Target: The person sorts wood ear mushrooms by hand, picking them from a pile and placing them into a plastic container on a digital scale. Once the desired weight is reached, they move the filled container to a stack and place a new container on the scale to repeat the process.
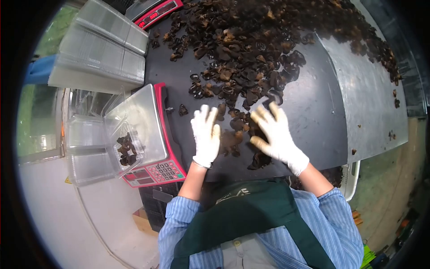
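Note:
My left hand, in a white glove, is over the dark table with its fingers apart, at the left edge of a small heap of dark brown wood-ear-like pieces. On the heap's other side is my right hand, also gloved, its fingers spread and its fingertips slightly blurred. Neither hand visibly grips anything. Beyond them lies a large pile of the same pieces. To the left, a red and silver scale bears an open clear plastic box with several dark pieces inside.
Stacks of clear plastic boxes stand at the upper left, with more stacks left of the scale. A second red scale is at the top. A grey metal sheet lies on the right.

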Available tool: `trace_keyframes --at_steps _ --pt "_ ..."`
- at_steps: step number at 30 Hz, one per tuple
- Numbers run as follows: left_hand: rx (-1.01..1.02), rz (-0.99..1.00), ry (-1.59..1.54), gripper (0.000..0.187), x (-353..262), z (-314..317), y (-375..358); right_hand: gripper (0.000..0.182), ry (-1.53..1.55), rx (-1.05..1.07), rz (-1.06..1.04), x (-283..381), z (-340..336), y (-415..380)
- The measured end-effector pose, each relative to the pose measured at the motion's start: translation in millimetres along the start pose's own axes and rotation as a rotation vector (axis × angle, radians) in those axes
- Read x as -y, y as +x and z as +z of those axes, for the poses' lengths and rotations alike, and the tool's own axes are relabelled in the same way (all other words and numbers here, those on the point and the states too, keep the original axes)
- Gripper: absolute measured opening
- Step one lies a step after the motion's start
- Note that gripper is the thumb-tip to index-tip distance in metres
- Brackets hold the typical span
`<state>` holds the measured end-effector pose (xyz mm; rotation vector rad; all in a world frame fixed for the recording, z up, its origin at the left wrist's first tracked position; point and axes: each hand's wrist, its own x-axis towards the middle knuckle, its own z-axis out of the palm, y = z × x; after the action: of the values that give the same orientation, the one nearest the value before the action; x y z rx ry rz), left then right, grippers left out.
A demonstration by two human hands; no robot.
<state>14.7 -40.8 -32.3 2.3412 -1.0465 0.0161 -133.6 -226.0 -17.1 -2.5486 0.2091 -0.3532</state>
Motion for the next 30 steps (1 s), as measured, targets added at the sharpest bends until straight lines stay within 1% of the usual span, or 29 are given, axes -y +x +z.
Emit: trace_keyframes --at_steps 1,2,3,4,6,7,8,9,10,11,12,13,14,16,17,20,22,24,25,26,27,28,30 --pt "0.091 0.083 -0.007 0.039 0.3 -1.1 -2.5 0.062 0.006 0.05 -0.095 5.6 4.0 -5.4" --pt "0.183 0.168 -0.014 0.036 -1.0 -3.4 -5.8 0.054 0.069 0.121 -0.171 12.8 2.9 -9.8" --pt "0.222 0.164 -0.231 0.029 -4.1 -4.8 -8.6 0.048 0.133 0.14 -0.238 18.3 -0.7 -14.4" --pt "0.249 0.159 -0.32 0.027 -6.3 -9.0 -13.1 0.042 0.198 0.158 -0.304 22.6 -2.2 -19.2" --pt "0.239 0.184 -0.361 0.026 -8.4 -26.3 -22.1 0.032 0.341 0.132 -0.332 23.1 -3.5 -32.4" --pt "0.146 0.163 -0.375 0.025 -8.6 -31.7 -27.9 0.035 0.377 0.059 -0.333 23.1 -9.7 -36.0" --pt "0.052 0.14 -0.388 0.024 -8.9 -35.2 -34.1 0.037 0.366 0.011 -0.272 20.1 -13.5 -41.1" --pt "-0.051 0.074 -0.377 0.023 -8.8 -35.9 -40.1 0.038 0.355 -0.036 -0.212 16.2 -17.1 -46.8" --pt "-0.076 0.027 -0.344 0.027 -1.4 -35.6 -47.0 0.04 0.343 -0.082 -0.154 13.6 -20.5 -51.4" --pt "-0.09 -0.029 -0.29 0.031 -1.2 -36.2 -52.7 0.047 0.263 -0.135 -0.083 13.2 -24.4 -54.0" --pt "-0.105 -0.083 -0.237 0.036 -1.4 -37.4 -56.9 0.058 0.199 -0.11 -0.028 9.3 -23.8 -59.4" --pt "-0.053 -0.107 -0.192 0.049 3.5 -36.9 -63.0 0.066 0.167 -0.063 0.013 7.4 -23.8 -63.9" --pt "-0.063 -0.136 -0.18 0.051 6.1 -33.3 -66.6 0.074 0.136 -0.016 0.055 7.1 -23.2 -67.0" --pt "-0.084 -0.194 -0.155 0.057 10.6 -24.8 -71.1 0.086 0.09 0.055 0.093 9.3 -19.4 -70.1" --pt "-0.052 -0.202 -0.152 0.061 14.5 -22.7 -71.3 0.091 0.066 0.09 0.112 9.7 -17.6 -70.8" --pt "-0.058 -0.207 -0.164 0.059 16.9 -16.1 -56.0 0.102 0.019 0.132 0.154 13.3 -10.6 -66.1" --pt "-0.045 -0.187 -0.154 0.057 17.0 -11.0 -41.2 0.103 0.017 0.129 0.131 13.8 -5.4 -55.9" --pt "0.029 -0.051 -0.074 0.055 12.0 -6.8 -28.6 0.104 0.05 0.121 0.092 15.8 -0.4 -43.0" --pt "0.035 0.007 -0.243 0.052 4.3 -7.6 -23.3 0.104 0.084 0.114 0.063 18.0 2.5 -35.4" --pt "0.128 0.065 -0.351 0.048 -5.2 -9.8 -18.9 0.103 0.119 0.107 0.034 21.2 6.4 -28.9" --pt "0.158 0.119 -0.368 0.047 -10.2 -2.6 -21.9 0.1 0.162 0.116 0.017 24.8 13.4 -23.5" --pt "0.189 0.172 -0.384 0.046 -16.5 4.0 -26.8 0.095 0.227 0.055 -0.09 24.3 23.3 -18.4" --pt "0.079 0.199 -0.492 0.048 -31.9 14.4 -33.1 0.09 0.32 0.07 -0.125 26.3 36.6 -13.3"
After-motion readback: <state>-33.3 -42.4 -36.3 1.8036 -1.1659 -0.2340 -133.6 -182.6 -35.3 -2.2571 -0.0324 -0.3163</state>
